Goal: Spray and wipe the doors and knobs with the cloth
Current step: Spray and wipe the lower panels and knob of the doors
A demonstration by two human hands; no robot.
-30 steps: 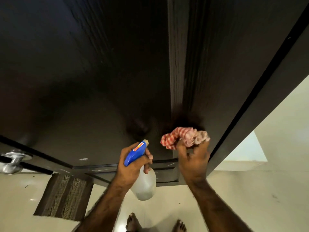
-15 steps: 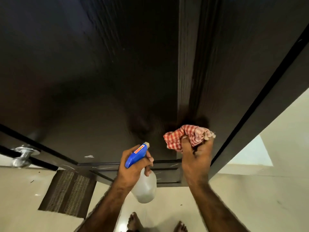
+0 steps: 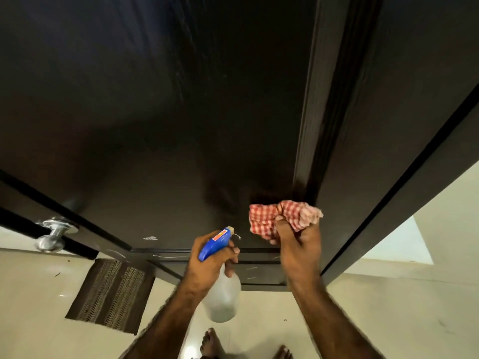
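red-checked cloth, bunched into a wad, sits in the right hand, whose fingers are curled tight round its lower folds while the loose upper part lies against the dark door, low down and just beside the raised vertical strip near the door's right edge. it is soft and light and will take any shape, so it should follow the groove beside the strip if pushed in with the fingertips; a wad gripped from behind, as here, gives a firm pad, though a loose corner sticks out at the right and could drag.

the left hand grips the bottle by the neck under its blue head, one finger seemingly on the trigger, though that part is too small to be sure. the nozzle points at the door just left of the cloth. the clear body hangs below the hand and looks mostly empty, so it is probably light; thin plastic of that kind gives under a squeeze, and the neck is the sound place to hold it.

the door looks hard and smooth with a faint grain; wetted, it may let the cloth slide easily. the metal knob stands well apart at the door's left edge, shiny and rounded, likely slippery under a damp cloth, and best wrapped whole in the cloth and twisted. below lie the pale floor and a striped mat.
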